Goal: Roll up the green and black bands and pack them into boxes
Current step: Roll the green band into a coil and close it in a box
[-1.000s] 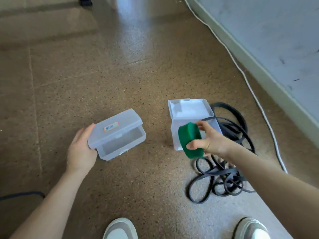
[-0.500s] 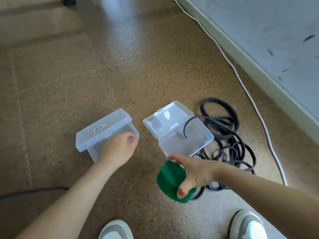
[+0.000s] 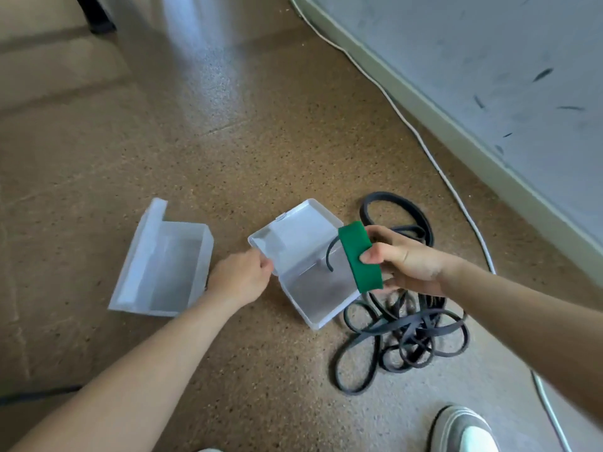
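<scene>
While left hand (image 3: 239,277) holds open box (image 3: 321,321), rolled green band (image 3: 360,259) in right hand (image 3: 408,259)

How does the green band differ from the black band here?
The green band is rolled into a tight coil; the black band sprawls in loose tangled loops. The green band is gripped in the right hand, off the floor; the black band lies on the floor beside the open clear box, one end curling over it. The green band looks wider, the black band narrower. Neither is packed yet.

Bare forearms (image 3: 137,380), grey shoe (image 3: 456,429), white toe
</scene>
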Motion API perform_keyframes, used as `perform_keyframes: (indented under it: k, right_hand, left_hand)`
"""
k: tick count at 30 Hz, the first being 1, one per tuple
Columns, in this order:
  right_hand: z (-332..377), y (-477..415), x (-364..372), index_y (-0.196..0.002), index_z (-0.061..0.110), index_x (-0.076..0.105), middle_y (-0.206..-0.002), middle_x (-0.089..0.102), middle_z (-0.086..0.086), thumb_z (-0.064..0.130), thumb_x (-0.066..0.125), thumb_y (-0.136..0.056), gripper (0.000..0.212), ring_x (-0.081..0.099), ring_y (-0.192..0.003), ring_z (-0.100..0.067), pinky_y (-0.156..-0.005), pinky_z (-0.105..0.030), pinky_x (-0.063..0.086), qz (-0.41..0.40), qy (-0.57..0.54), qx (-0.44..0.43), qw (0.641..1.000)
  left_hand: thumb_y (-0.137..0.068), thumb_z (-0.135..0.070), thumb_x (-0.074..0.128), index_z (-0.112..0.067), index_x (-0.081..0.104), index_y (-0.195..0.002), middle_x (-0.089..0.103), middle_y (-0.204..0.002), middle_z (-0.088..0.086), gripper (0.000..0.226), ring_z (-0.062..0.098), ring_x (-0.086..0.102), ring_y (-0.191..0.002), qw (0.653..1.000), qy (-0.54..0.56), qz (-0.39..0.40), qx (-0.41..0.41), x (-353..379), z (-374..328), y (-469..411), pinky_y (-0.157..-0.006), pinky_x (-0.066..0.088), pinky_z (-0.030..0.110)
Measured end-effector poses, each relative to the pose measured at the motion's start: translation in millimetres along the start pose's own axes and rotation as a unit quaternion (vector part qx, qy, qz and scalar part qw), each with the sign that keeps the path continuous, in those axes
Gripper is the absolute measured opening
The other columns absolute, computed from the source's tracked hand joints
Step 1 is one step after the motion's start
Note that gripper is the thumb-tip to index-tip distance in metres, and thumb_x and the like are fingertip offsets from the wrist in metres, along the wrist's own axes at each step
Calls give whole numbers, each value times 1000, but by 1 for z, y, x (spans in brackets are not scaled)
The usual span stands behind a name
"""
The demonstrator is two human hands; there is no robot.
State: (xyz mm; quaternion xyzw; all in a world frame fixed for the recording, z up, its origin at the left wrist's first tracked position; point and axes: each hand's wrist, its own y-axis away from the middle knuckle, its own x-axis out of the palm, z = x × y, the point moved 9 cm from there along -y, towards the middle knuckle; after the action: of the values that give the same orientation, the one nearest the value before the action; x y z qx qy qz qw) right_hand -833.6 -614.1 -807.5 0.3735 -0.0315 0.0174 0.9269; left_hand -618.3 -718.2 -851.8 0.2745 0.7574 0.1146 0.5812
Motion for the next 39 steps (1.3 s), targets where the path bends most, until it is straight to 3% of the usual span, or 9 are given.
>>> perform_keyframes:
  k: [4,10,13,15,18,22,25,30,39]
  right_hand:
    - [-6,-9,-18,-120,21,55,-110,61,-10,34,75,-46,78,63,-90,-26,-72,-39,54,-33,-135,-5,990]
    - [-9,-22,-48,-112,13,60,-99,64,-13,33,90,-26,93,60,-91,-29,-75,-40,53,-74,-339,-32,937]
    - [-3,-29,-61,-113,13,56,-108,61,-12,40,78,-61,63,58,-98,-31,-76,-40,51,-119,-380,-59,915]
    - [7,-28,-79,-117,14,50,-109,58,-11,36,61,-83,41,58,-100,-31,-75,-39,50,-170,-408,-73,894]
    - [21,-16,-101,-130,17,42,-121,53,-13,26,63,-86,50,60,-103,-32,-76,-43,53,-243,-290,-63,923]
    - [28,6,-54,-134,19,38,-122,55,-12,15,65,-85,56,63,-98,-28,-77,-44,55,-231,-189,-86,950]
    - [22,4,20,-132,20,36,-118,54,-3,28,81,-58,88,60,-104,-23,-82,-42,55,-195,-5,-127,972]
    - [-23,-17,91,-136,25,26,-129,39,1,48,77,-55,98,50,-114,-24,-90,-42,47,-187,423,-54,885]
    - [-41,-52,83,-140,20,20,-131,41,-7,62,69,-61,102,52,-114,-30,-100,-55,37,-189,522,86,827]
  left_hand:
    - [-84,-16,63,-26,38,-106,52,-105,3,35,27,60,-92,937,341,3,-80,38,-10,2,-76,59,45]
    - [-81,-2,55,-36,61,-84,57,-79,-5,35,21,60,-71,951,303,-68,13,0,1,10,-65,57,43]
    - [-81,7,52,-33,64,-78,54,-70,-2,42,14,50,-56,961,263,-78,31,-21,16,25,-50,41,27]
    - [-81,7,53,-33,65,-78,56,-74,-1,42,15,55,-60,959,277,-61,8,-17,31,32,-52,47,27]
    - [-80,5,58,-35,63,-82,60,-93,7,41,26,66,-77,952,303,-31,-34,2,47,34,-61,61,41]
    - [-83,-1,62,-32,58,-95,57,-101,3,34,23,67,-72,956,292,-3,-32,28,37,32,-62,61,38]
    - [-84,-6,65,-34,58,-97,58,-101,2,32,23,67,-68,951,307,-14,-37,34,36,32,-57,60,34]
    - [-86,-7,65,-30,59,-108,55,-108,-3,32,17,66,-74,942,330,-41,-36,37,43,38,-59,61,37]
    - [-86,-13,68,-35,56,-116,55,-117,-7,39,18,66,-90,941,332,-57,-29,42,46,46,-73,60,38]
